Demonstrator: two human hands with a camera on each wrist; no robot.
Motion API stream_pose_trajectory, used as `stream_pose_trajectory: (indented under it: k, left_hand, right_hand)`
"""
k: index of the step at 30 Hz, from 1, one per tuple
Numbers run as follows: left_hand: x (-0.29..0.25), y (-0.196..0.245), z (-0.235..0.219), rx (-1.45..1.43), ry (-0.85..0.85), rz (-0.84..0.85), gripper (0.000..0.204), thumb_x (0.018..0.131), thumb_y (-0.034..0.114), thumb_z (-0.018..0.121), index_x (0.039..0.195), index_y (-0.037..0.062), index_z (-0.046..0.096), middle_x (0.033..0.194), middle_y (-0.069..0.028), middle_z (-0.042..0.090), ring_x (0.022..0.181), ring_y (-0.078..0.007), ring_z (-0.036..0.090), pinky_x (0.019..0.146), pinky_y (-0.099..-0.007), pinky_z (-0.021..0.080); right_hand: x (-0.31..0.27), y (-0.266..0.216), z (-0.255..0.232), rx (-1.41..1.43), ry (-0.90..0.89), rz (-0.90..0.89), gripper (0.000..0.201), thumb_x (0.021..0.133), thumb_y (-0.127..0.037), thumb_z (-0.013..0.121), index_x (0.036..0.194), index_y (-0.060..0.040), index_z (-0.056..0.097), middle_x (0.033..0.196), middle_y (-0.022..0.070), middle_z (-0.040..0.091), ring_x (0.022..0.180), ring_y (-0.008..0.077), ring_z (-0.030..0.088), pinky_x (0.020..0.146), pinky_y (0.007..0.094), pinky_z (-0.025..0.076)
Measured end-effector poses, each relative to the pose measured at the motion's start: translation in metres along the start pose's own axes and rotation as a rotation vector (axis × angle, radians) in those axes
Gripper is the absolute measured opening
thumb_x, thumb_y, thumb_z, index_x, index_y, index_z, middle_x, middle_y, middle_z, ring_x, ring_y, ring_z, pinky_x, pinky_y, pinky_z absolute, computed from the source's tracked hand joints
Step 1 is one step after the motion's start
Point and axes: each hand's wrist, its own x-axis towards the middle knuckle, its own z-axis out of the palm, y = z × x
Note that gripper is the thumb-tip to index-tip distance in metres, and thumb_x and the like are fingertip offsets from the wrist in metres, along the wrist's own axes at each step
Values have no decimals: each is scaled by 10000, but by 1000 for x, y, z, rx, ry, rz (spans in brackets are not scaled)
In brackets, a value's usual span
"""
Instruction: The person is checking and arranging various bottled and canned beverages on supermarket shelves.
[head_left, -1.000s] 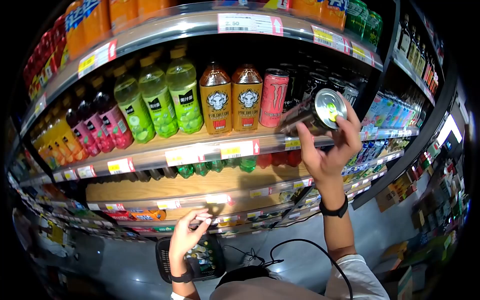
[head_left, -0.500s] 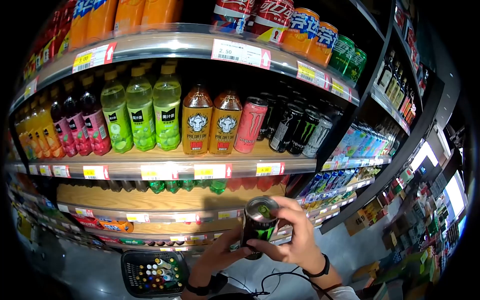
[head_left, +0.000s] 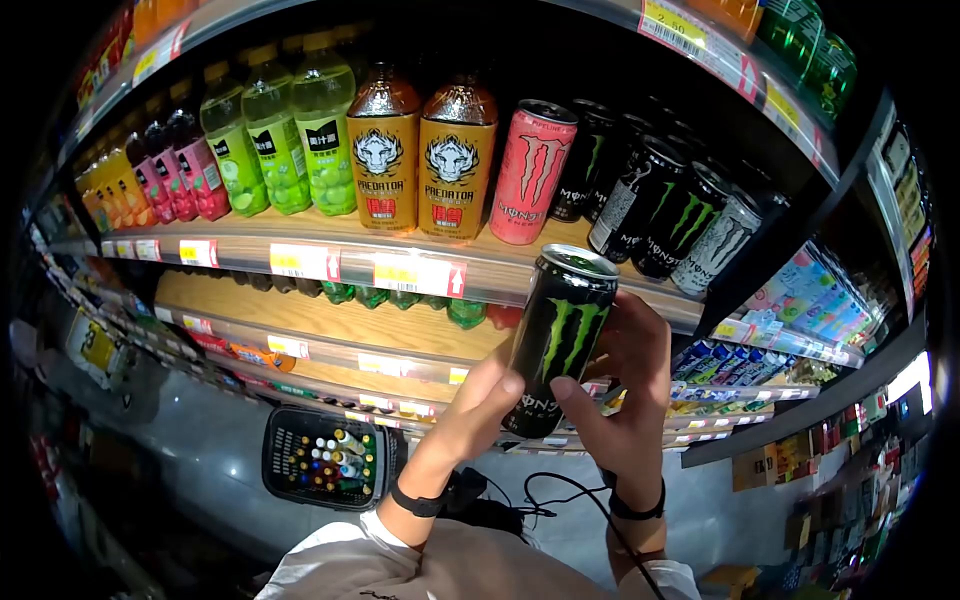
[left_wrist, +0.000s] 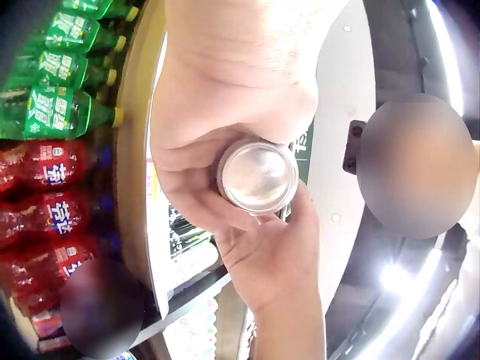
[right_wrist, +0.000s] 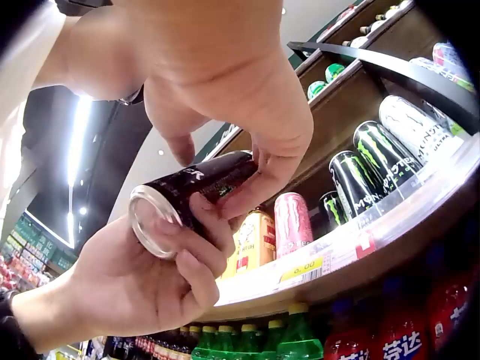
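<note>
Both hands hold a black energy drink can in front of the shelf, its green claw mark facing the head camera and its silver top tilted up. The left hand grips the lower left side, thumb on the front. On the other side, the right hand curls its fingers behind the can and lays its thumb near the bottom. In the left wrist view, the can's round silver bottom shows between the two hands. The right wrist view has the left hand wrapping the base and the right hand higher up.
Similar black cans, a pink can and amber bottles stand on the shelf behind. Below its price-tag edge is a lower shelf. A black basket with several bottles stands on the floor. A dark cable hangs near the right arm.
The right hand brought the can down from the shelf front, and the left hand joined it. Since then the can has turned its front to the head camera and come up closer to the shelf edge.
</note>
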Motion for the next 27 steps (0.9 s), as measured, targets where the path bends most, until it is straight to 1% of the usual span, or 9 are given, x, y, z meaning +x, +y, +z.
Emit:
stream_pose_trajectory:
  k: [2,7,9,12,13,16,21,23,27]
  left_hand:
    - [7,-2,0,53,9,63,887,1060,574,537,1610,-75,285,1585,-194,457,1462,-257,450,1201,-401,347]
    - [21,-1,-1,253,129,125,788,1032,321,650,1602,-79,282,1565,-193,474,1460,-257,450,1193,-398,351]
    - [21,-2,-1,236,220,123,748,952,224,740,1543,-60,381,1487,-186,540,1418,-268,494,1167,-404,381]
    - [31,12,3,770,308,319,743,745,164,910,1375,25,541,1259,-176,618,1218,-376,568,1051,-469,445]
    - [33,11,0,760,298,319,743,745,164,910,1375,25,541,1259,-176,618,1218,-376,568,1051,-469,445]
    - [40,6,-6,1020,372,600,785,660,236,966,1342,79,611,1233,-124,632,1089,-326,545,922,-445,426]
    - [34,14,-13,1175,419,554,725,620,269,964,1286,132,711,1234,-81,647,1112,-294,542,932,-444,399]
    - [34,14,-20,1277,408,684,672,595,174,965,1223,127,730,1247,-94,604,1109,-289,510,933,-420,421]
    - [25,18,-27,1324,402,743,698,568,205,965,1225,157,733,1238,-85,603,1124,-291,501,944,-419,413]
  right_hand:
    - [0,5,4,-90,88,-32,853,788,-138,906,1486,34,446,1295,180,632,1015,217,707,804,322,589]
    - [5,18,16,58,97,-38,807,799,-155,893,1455,59,475,1317,189,635,1131,245,677,976,393,549]
    - [3,26,24,226,150,2,770,814,-135,877,1446,63,482,1328,174,634,1182,239,650,1029,391,514]
    - [-2,36,37,347,209,42,734,841,-106,842,1458,63,480,1370,172,616,1256,249,615,1087,395,474]
    - [0,35,41,417,219,95,735,845,-99,835,1466,61,475,1383,180,610,1279,260,609,1099,397,468]
    - [8,35,52,564,301,119,772,857,-154,825,1493,65,447,1422,212,596,1329,295,591,1128,425,473]
    - [14,43,56,652,233,191,829,893,-342,787,1513,70,421,1432,240,589,1309,311,606,1099,437,516]
    - [16,40,61,641,246,201,856,889,-363,792,1521,66,405,1419,247,594,1286,305,621,1090,429,521]
    - [18,39,68,700,152,183,898,879,-362,804,1541,55,363,1416,260,584,1298,313,611,1100,427,511]
